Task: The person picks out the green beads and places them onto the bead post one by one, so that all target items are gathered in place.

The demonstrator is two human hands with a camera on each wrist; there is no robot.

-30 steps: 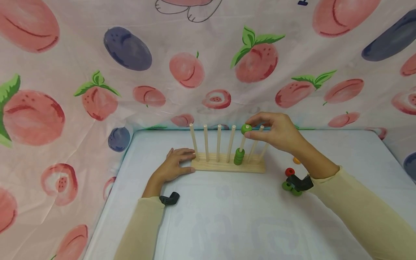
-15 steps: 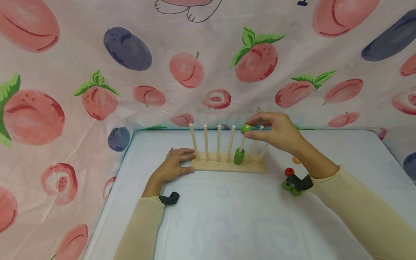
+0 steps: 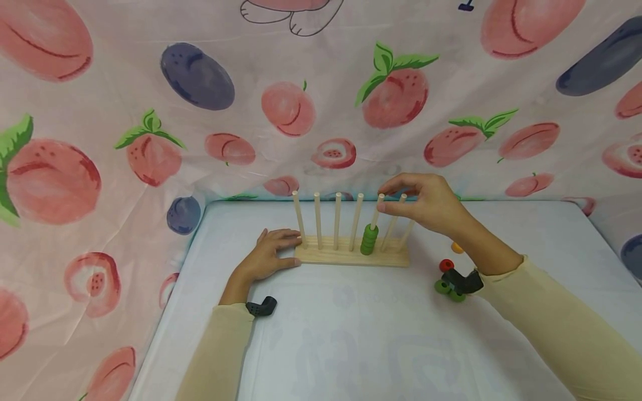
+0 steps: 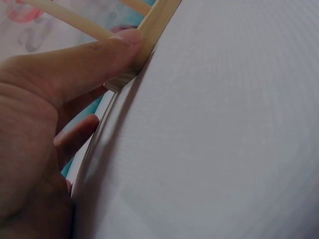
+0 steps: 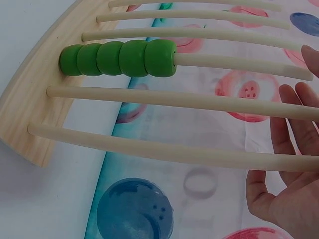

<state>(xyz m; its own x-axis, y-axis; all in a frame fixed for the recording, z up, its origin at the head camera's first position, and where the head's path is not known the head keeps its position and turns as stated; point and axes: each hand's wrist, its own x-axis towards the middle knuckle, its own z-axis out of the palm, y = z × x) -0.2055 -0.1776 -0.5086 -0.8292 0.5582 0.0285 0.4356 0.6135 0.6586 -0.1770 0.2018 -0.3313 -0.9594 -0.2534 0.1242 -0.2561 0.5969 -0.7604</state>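
A wooden peg rack stands upright on the table, with a row of thin pegs. Several green beads are stacked at the bottom of one peg right of the middle; the right wrist view shows these green beads touching one another. My left hand holds the rack's left end, the thumb in front and other fingers behind. In the left wrist view the thumb lies against the base's edge. My right hand is at the top of the beaded peg, fingers spread around its tip, holding no bead.
Near the right wrist lie a red bead, two green beads and an orange bead, partly hidden by the arm. A fruit-patterned cloth rises behind the white table.
The green bead between my right fingers at the peg's top is let go and has dropped down the peg onto the stack. Both hands have stayed in place.
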